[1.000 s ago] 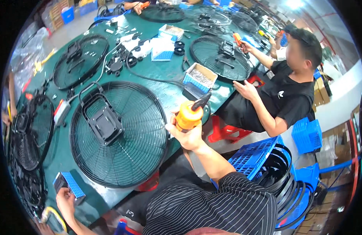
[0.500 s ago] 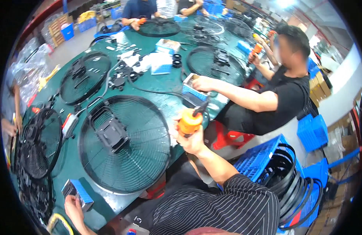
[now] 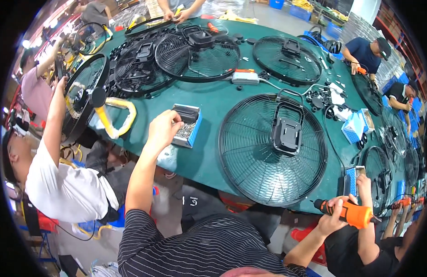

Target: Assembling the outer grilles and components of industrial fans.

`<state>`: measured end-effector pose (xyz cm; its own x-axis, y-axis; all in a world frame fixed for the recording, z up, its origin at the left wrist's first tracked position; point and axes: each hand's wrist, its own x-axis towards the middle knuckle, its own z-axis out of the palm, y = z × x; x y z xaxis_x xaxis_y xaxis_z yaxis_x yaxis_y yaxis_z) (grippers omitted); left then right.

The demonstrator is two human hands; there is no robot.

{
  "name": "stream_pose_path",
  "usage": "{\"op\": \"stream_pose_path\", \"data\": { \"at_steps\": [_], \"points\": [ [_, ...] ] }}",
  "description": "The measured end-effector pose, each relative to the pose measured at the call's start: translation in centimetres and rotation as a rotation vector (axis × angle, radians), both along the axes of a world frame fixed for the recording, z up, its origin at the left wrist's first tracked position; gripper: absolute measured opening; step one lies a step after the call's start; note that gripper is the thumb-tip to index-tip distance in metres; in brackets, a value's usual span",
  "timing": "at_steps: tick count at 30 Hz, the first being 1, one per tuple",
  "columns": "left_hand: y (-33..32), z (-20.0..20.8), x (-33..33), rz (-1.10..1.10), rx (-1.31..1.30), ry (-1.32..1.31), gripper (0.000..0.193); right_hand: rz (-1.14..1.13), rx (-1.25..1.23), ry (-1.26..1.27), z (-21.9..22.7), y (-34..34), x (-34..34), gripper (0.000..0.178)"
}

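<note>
With left hand (image 3: pixel 162 131), reaches over the blue-sided box (image 3: pixel 195 129) of small metal parts (image 3: pixel 182 133), between nine and ten o'clock from the large black fan (image 3: pixel 276 147) on the green table (image 3: pixel 200 161), with fingertips bent close together; cannot tell of anything pinched between them. With right hand (image 3: pixel 331 223), grips an orange-and-black power screwdriver (image 3: pixel 360 215) between four and five o'clock from that fan, with fingers wrapped round its body and its black nose (image 3: pixel 320 205) aimed just past nine o'clock.
</note>
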<state>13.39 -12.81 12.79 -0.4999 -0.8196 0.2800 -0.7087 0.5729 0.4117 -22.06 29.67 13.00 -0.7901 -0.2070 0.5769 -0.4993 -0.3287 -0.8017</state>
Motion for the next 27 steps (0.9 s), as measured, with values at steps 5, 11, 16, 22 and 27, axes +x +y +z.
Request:
{"op": "stream_pose_path", "data": {
  "at_steps": [5, 11, 16, 22, 27],
  "points": [
    [2.6, 1.2, -1.1, -0.019, -0.004, 0.232, 0.013, 0.186, -0.147, -0.017, 3.1, -0.5, 1.6, 0.041],
    [16.2, 0.0, -6.7, -0.739, 0.727, 0.691, 0.014, 0.594, -0.530, -0.245, 5.6, -3.2, 6.3, 0.041],
    [20.8, -0.3, -9.0, -0.877, 0.940, 0.874, 0.014, 0.790, -0.629, -0.371, 6.4, -5.2, 8.4, 0.040],
    [21.0, -0.2, -9.3, -0.892, 0.874, 0.866, 0.014, 0.786, -0.613, -0.402, 6.3, -5.7, 8.9, 0.039],
    [20.7, -0.8, -9.1, -0.894, 0.885, 0.859, 0.015, 0.716, -0.664, -0.378, 6.7, -5.9, 9.3, 0.040]
  ]
}}
